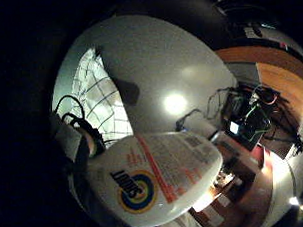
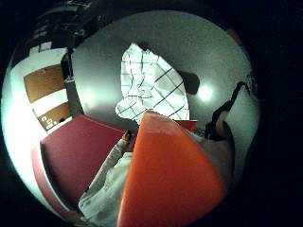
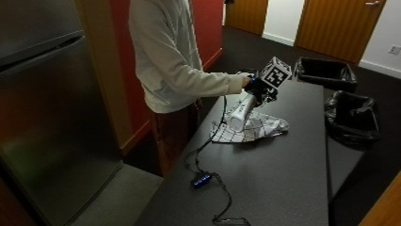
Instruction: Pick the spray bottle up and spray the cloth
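Spray bottle (image 3: 241, 114) is off the black table (image 3: 294, 169) and held in the air by the person's gloved right hand (image 3: 258, 86), directly above the white checked cloth (image 3: 253, 128) that lies crumpled near the table's edge in front of the person. The pick-up step therefore appears complete; the spraying step remains, and no mist or wet patch can be made out, so whether any spray has been released cannot be told. The hand closes round the bottle's upper end, at the neck and trigger, with the fingers curled round it; individual finger positions on the trigger are too small to read from the outside view. The bottle's long axis is tilted, not upright: the head is up at the hand and the white body slopes down and back toward the person, the base ending just above the cloth. Which way the nozzle points cannot be read. The little-finger-side palm view shows the white labelled body (image 1: 159, 181) close under the palm, with the cloth (image 1: 98, 103) on the table beyond it. The thumb-side palm view shows an orange-red part of the bottle (image 2: 170, 179) filling the near field, again with the cloth (image 2: 151, 87) beyond it.
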Demonstrator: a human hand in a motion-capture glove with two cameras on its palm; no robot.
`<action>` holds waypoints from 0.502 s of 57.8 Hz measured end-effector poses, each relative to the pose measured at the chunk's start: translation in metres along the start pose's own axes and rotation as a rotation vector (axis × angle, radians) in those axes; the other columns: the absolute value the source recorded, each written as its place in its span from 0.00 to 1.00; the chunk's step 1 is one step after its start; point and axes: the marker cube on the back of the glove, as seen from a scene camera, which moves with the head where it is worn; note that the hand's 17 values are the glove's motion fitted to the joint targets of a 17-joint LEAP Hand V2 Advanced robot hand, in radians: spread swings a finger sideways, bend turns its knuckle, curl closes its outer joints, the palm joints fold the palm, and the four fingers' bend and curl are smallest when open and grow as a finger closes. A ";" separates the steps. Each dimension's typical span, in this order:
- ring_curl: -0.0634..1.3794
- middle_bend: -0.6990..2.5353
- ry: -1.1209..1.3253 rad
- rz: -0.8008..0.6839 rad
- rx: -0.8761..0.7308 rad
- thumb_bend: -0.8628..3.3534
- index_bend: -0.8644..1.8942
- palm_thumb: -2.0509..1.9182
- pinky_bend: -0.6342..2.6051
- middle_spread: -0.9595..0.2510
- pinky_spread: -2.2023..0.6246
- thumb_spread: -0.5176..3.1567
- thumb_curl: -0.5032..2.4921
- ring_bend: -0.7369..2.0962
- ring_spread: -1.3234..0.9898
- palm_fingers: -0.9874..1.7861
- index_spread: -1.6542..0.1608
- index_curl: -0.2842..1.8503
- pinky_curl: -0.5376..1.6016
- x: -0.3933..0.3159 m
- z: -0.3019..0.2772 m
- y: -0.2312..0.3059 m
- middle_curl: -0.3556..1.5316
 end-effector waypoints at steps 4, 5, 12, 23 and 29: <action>0.37 0.41 0.008 0.005 -0.027 0.20 0.48 0.75 0.31 0.69 0.71 0.17 0.41 0.50 0.51 0.86 0.83 0.38 0.43 -0.012 0.019 -0.002 0.46; 0.37 0.41 0.001 0.012 -0.033 0.20 0.48 0.75 0.31 0.69 0.71 0.17 0.42 0.50 0.51 0.86 0.83 0.38 0.43 -0.015 0.024 -0.003 0.46; 0.37 0.41 -0.078 0.047 -0.058 0.20 0.48 0.75 0.31 0.70 0.71 0.17 0.42 0.50 0.51 0.86 0.83 0.38 0.43 -0.026 0.042 -0.007 0.46; 0.37 0.41 -0.066 0.062 -0.028 0.20 0.48 0.75 0.31 0.70 0.71 0.17 0.42 0.50 0.51 0.86 0.83 0.38 0.43 -0.030 0.038 -0.003 0.46; 0.37 0.41 -0.075 0.037 -0.004 0.20 0.48 0.75 0.31 0.70 0.71 0.17 0.42 0.50 0.51 0.86 0.83 0.38 0.43 -0.031 0.023 0.004 0.46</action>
